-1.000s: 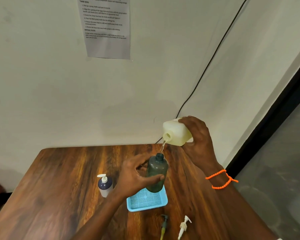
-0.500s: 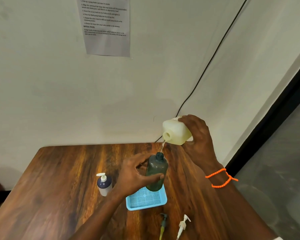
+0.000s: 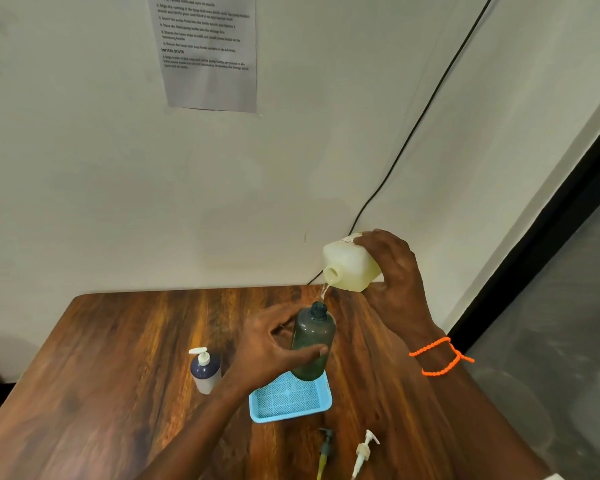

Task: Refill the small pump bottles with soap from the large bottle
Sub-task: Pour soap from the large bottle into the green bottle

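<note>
My left hand grips a dark green pump bottle with no pump, held upright above the blue tray. My right hand holds the large pale yellow soap bottle tipped on its side, mouth down-left. A thin stream of soap runs from that mouth into the green bottle's open neck. A small dark blue bottle with a white pump on it stands on the table to the left.
The wooden table meets a white wall. Two loose pump heads lie near the front edge: a green one and a white one. A black cable runs down the wall. A printed sheet hangs above.
Both hands and both bottles hold nearly the same pose. The soap stream keeps running into the green bottle.
</note>
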